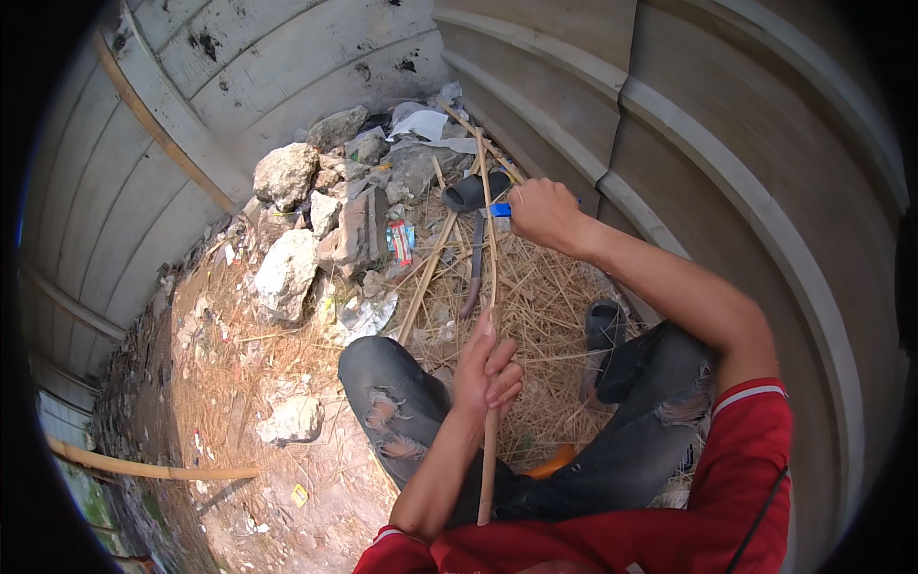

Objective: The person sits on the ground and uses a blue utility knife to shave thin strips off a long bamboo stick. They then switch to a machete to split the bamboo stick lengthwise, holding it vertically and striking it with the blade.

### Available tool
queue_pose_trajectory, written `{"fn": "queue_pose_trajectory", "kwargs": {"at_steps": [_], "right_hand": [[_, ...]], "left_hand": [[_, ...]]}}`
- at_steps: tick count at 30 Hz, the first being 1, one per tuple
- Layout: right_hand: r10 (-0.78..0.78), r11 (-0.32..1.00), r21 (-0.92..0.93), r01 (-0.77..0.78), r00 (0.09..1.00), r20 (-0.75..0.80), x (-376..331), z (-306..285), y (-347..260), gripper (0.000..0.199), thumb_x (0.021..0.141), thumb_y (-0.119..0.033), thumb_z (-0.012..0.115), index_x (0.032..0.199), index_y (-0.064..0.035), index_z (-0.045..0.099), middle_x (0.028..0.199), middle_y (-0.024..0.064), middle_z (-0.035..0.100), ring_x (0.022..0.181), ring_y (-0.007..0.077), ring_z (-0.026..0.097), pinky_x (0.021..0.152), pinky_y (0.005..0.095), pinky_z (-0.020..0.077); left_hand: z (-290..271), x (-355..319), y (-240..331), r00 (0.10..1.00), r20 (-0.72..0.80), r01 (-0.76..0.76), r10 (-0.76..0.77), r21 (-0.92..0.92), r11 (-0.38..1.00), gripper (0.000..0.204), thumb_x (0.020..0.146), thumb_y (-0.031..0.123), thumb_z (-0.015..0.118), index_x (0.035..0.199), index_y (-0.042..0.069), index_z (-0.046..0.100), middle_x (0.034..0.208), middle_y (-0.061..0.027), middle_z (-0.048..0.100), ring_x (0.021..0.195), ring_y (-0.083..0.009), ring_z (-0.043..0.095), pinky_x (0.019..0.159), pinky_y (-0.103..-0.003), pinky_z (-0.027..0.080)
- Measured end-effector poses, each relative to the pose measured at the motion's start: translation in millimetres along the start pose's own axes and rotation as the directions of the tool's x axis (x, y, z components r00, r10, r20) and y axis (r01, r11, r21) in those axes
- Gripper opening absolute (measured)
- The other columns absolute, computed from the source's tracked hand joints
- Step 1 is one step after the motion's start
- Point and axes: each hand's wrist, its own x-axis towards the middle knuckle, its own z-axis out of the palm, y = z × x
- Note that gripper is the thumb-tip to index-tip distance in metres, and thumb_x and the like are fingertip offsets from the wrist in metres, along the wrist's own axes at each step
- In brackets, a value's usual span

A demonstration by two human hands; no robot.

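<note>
A long pale bamboo strip [492, 258] runs from the debris ahead of me back toward my lap. My left hand [486, 373] is closed around its lower part, between my knees. Farther up, my right hand [545, 215] is closed on a blue tool [500, 209], whose end meets the strip's edge. My fist covers most of the tool, so its exact kind is hidden. Just left of the strip lies a curved tool with a dark blade and brownish handle [474, 277]. A dark sandal [467, 193] rests behind the strip near the blue tool.
Rough rocks [287, 273] and rubble lie ahead to the left. Straw-like shavings [545, 316] cover the ground between my legs. A corrugated metal wall [727, 191] stands close on my right, a grey panel wall [316, 57] ahead. A bamboo pole [163, 467] juts in from the left.
</note>
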Motion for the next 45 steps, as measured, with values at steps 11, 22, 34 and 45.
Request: {"fn": "queue_pose_trajectory", "kwargs": {"at_steps": [11, 22, 34, 45], "right_hand": [[0.552, 0.830, 0.171, -0.530, 0.825, -0.121, 12, -15, 133, 0.025, 0.081, -0.013, 0.062, 0.091, 0.0077, 0.072, 0.095, 0.0286, 0.071, 0.094, 0.0463, 0.069, 0.085, 0.0511, 0.0553], [0.104, 0.969, 0.217, -0.117, 0.992, 0.070, -31, -42, 18, 0.026, 0.082, -0.017, 0.062, 0.079, 0.0084, 0.068, 0.079, 0.0298, 0.067, 0.079, 0.0476, 0.067, 0.075, 0.0536, 0.0544], [-0.182, 0.983, 0.031, 0.180, 0.981, 0.061, -52, 2, -49, 0.019, 0.076, -0.018, 0.065, 0.076, 0.0009, 0.071, 0.076, 0.0228, 0.070, 0.074, 0.0431, 0.071, 0.067, 0.0519, 0.0566], [0.013, 0.993, -0.119, -0.019, 0.998, -0.054, -2, -10, -7, 0.021, 0.080, -0.015, 0.060, 0.083, -0.0006, 0.075, 0.085, 0.0221, 0.073, 0.080, 0.0395, 0.073, 0.070, 0.0467, 0.0592]], "left_hand": [[-21, -71, -37, 0.959, 0.054, 0.257, -0.277, 0.239, 0.937, 0.057, 0.110, 0.028, 0.040, 0.161, 0.022, 0.017, 0.061, 0.0035, 0.033, 0.037, -0.0065, 0.028, 0.035, -0.019, 0.029], [-17, -14, 11, 0.936, -0.073, -0.206, 0.345, 0.682, 0.702, 0.063, 0.108, 0.025, 0.047, 0.161, 0.011, 0.015, 0.064, 0.0014, 0.043, 0.040, -0.0062, 0.039, 0.035, -0.021, 0.035], [6, 8, 17, 0.928, -0.113, -0.212, 0.356, 0.626, 0.750, 0.062, 0.107, 0.023, 0.049, 0.160, 0.009, 0.020, 0.062, 0.0037, 0.037, 0.042, -0.0050, 0.036, 0.035, -0.021, 0.031], [14, -7, 19, 0.968, -0.072, -0.143, 0.239, 0.623, 0.769, 0.060, 0.108, 0.020, 0.047, 0.161, 0.012, 0.018, 0.060, 0.0052, 0.032, 0.043, -0.0038, 0.031, 0.038, -0.020, 0.029]]}}
